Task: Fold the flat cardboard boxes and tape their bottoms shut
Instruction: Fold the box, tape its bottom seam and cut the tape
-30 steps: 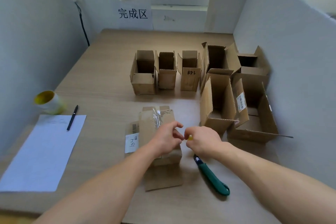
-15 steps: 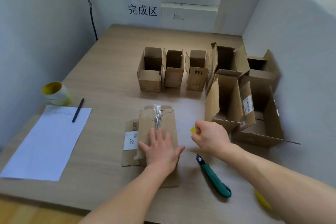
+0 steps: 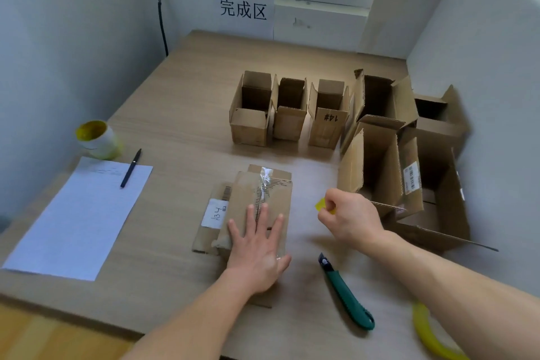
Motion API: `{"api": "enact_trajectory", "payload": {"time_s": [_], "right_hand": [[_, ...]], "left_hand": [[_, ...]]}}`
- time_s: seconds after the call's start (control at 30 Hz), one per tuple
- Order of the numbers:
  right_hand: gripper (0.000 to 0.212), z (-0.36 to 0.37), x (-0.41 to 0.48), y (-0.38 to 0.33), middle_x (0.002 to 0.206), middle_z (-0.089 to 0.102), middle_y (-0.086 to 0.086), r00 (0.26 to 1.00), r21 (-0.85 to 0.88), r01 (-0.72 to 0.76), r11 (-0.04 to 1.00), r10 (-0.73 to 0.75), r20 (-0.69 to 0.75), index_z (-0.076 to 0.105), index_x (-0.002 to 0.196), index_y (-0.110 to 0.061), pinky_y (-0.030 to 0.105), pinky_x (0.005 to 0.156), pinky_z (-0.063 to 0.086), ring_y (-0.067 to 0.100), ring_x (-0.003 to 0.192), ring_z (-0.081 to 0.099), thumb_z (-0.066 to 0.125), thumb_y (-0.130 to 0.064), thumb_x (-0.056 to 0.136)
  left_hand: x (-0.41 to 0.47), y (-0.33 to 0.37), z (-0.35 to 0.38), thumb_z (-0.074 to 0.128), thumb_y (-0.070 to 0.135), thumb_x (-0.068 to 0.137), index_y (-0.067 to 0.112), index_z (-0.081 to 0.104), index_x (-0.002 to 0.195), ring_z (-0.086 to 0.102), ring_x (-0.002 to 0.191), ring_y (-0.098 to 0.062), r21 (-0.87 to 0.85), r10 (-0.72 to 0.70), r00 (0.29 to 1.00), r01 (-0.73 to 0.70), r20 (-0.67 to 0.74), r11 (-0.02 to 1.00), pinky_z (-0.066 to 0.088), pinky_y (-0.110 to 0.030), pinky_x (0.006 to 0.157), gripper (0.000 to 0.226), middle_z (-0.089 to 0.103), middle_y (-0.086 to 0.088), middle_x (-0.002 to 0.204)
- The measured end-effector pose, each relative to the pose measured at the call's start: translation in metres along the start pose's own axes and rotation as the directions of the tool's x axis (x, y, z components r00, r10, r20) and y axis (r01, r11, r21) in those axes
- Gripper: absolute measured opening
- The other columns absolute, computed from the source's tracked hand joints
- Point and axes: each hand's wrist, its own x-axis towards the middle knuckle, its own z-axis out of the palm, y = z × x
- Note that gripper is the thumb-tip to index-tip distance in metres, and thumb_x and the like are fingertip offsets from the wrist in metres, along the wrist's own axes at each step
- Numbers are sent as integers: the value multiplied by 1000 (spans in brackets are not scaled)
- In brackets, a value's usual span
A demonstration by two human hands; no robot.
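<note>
A stack of flat cardboard boxes (image 3: 271, 193) lies in the middle of the table, with old clear tape on the top one and a white label at its left. My left hand (image 3: 258, 245) rests flat on the stack, fingers straight and spread. My right hand (image 3: 349, 218) hovers just right of the stack, fingers curled, pinching a small yellow piece (image 3: 321, 204). A roll of tape (image 3: 98, 139) with a yellow core stands at the far left.
Several folded open boxes (image 3: 327, 114) stand in a row behind, with larger ones (image 3: 415, 172) at the right against a white partition. A green utility knife (image 3: 347, 295) lies near my right forearm. A yellow curved object (image 3: 429, 333), a paper sheet (image 3: 79, 213) and a pen (image 3: 131, 168) are also on the table.
My hands were together over the stack; the left hand has dropped flat onto the boxes and the right hand has pulled away to the right with the yellow piece.
</note>
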Motion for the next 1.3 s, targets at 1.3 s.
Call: {"api": "enact_trajectory", "payload": {"time_s": [1.3], "right_hand": [[24,48,50,-42,71,50,-1,979,-25,55,998,-49,195,39,71,-22,34,58,31,25,73,47,57,-24,87]], "left_hand": [[27,-96,12,75,47,81,14,6,158,23,147,-19,-843,-601,790,238,-121,483,23,-27,113,108,19,-4,162]]}}
